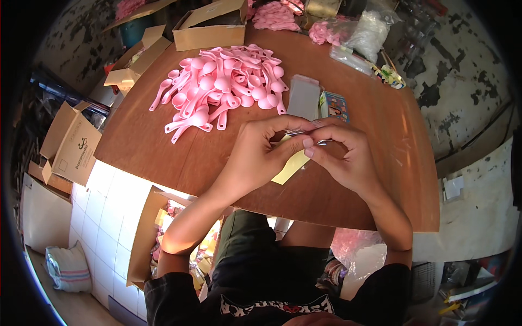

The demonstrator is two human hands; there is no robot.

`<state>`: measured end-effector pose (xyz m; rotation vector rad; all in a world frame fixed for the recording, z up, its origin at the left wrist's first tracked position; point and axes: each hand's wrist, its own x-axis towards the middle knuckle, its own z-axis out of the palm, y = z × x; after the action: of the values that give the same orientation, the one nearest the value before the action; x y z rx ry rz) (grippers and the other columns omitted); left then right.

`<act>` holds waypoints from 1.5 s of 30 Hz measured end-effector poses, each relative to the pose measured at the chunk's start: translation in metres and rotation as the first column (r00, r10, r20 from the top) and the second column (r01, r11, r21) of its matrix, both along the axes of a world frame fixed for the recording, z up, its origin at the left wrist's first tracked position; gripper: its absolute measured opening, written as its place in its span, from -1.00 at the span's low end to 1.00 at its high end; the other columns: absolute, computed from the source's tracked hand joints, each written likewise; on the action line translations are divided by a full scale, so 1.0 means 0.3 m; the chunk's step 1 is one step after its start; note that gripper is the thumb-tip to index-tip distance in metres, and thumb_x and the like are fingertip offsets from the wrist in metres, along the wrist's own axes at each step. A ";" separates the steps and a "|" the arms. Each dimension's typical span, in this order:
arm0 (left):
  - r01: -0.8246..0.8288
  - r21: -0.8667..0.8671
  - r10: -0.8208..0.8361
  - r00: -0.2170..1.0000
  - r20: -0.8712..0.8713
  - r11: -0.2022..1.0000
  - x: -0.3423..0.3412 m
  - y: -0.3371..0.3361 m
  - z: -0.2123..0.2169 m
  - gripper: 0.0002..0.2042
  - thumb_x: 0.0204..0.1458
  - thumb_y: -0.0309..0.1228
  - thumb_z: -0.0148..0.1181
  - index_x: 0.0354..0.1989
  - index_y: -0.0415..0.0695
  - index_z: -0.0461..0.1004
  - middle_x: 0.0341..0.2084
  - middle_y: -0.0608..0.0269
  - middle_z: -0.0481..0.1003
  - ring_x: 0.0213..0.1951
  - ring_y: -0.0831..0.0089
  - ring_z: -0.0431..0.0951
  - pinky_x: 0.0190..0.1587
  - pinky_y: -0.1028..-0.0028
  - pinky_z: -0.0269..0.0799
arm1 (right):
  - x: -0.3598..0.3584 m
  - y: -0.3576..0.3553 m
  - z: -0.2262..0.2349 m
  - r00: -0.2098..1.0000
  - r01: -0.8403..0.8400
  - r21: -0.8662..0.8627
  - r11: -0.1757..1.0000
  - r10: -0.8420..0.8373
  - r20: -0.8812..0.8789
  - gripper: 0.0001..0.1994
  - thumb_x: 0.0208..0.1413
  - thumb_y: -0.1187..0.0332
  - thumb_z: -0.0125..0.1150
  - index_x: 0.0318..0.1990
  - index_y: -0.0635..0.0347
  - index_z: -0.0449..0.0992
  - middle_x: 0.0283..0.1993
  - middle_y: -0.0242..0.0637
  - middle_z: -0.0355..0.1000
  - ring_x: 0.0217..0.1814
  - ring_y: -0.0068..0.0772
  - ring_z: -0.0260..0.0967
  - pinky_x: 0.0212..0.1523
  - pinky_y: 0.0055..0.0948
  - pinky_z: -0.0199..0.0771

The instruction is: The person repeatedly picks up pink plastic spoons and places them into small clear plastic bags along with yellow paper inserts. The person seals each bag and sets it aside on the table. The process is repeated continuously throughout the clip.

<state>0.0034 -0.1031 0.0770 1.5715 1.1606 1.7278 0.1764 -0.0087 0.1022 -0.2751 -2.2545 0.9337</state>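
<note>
Both hands meet over the near half of the wooden table. My left hand point(265, 145) is closed, thumb and fingers pinching the edge of a thin clear plastic bag point(295, 132). The fingertips of my right hand point(343, 155) pinch the same plastic close beside the left thumb. Fingers cover most of the bag, and I cannot make out whether anything is inside. Under the hands a pale yellow paper slip point(288, 169) shows. Beyond them lie a stack of clear plastic sleeves point(304, 96) and a small colourful box point(333, 105). A heap of pink plastic scoops point(225, 81) lies to the left.
At the table's far edge stands an open cardboard box point(209, 38). Bags of white point(371, 35) and pink point(329, 31) items lie far right. Another carton point(70, 144) stands left of the table point(130, 146). Below the near edge, an open box point(142, 239) holds packed items.
</note>
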 end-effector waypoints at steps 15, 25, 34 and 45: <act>-0.010 0.059 0.018 0.991 -0.130 0.998 -0.014 -0.002 0.001 -0.75 0.15 -0.55 0.22 -0.01 -0.33 0.54 -0.16 0.14 0.59 -0.13 0.53 0.56 -0.06 0.54 0.51 | -0.047 0.042 0.040 0.955 -0.165 -0.155 0.974 0.197 0.221 -0.82 0.05 0.49 0.34 -0.20 0.38 0.58 -0.15 -0.14 0.54 -0.14 -0.41 0.51 -0.04 -0.44 0.46; -0.114 0.128 0.134 0.978 -0.163 0.985 -0.024 -0.003 0.009 -0.82 0.11 -0.58 0.22 -0.12 -0.32 0.59 -0.19 0.13 0.59 -0.17 0.48 0.57 -0.10 0.49 0.51 | -0.070 0.014 0.060 0.946 -0.170 -0.153 0.974 0.204 0.251 -0.81 0.07 0.47 0.34 -0.18 0.36 0.58 -0.17 -0.20 0.54 -0.12 -0.41 0.51 -0.07 -0.40 0.48; -0.095 0.135 0.106 0.991 -0.077 0.986 -0.010 0.011 0.021 -0.85 0.07 -0.58 0.24 -0.19 -0.31 0.61 -0.16 0.09 0.55 -0.16 0.37 0.58 -0.09 0.42 0.49 | -0.092 0.005 0.017 0.914 -0.122 -0.157 0.980 0.173 0.367 -0.79 0.01 0.43 0.38 -0.24 0.38 0.59 -0.22 -0.08 0.55 -0.25 -0.27 0.53 -0.19 -0.31 0.50; -0.157 -0.153 0.138 0.982 -0.125 0.976 -0.093 -0.105 -0.033 -0.47 -0.01 -0.47 0.40 0.17 -0.27 0.38 -0.13 0.08 0.52 -0.15 0.52 0.52 -0.12 0.50 0.44 | -0.164 0.193 0.106 0.874 -0.304 -0.378 0.875 0.414 0.255 -0.84 0.18 0.42 0.26 -0.18 0.33 0.62 -0.29 -0.36 0.60 -0.27 -0.59 0.50 -0.21 -0.53 0.49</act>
<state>-0.0246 -0.1346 0.0672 1.5350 1.4695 1.6058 0.1272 0.0492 0.1339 -0.1579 -2.4975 1.5744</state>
